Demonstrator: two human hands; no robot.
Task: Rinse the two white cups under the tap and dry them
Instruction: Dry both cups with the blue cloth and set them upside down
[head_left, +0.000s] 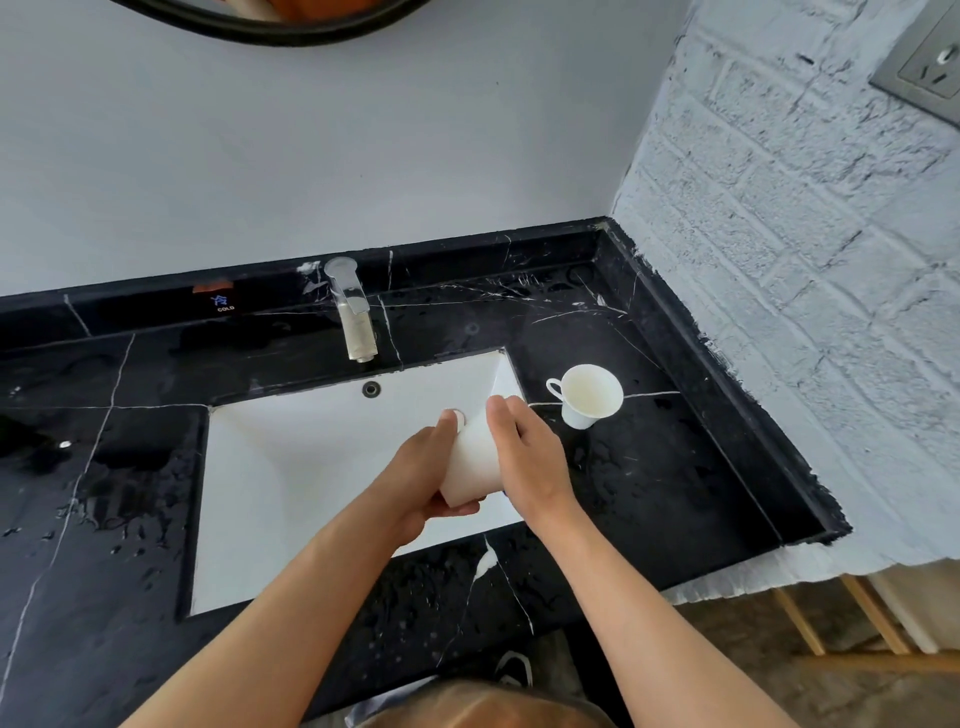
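Note:
I hold one white cup (474, 462) over the right part of the white sink (291, 467), tipped with its base toward me. My left hand (431, 475) grips it from the left and below. My right hand (524, 457) clasps its right side, fingers over the rim end. The second white cup (589, 397) stands upright on the black counter right of the sink, handle pointing left, untouched. The metal tap (356, 317) stands behind the sink; no water stream shows.
The black marble counter (649, 493) is speckled with water drops on both sides of the basin. A white brick wall closes the right side, a plain wall the back. A wall socket (930, 62) sits at upper right. The counter's front edge drops to the floor.

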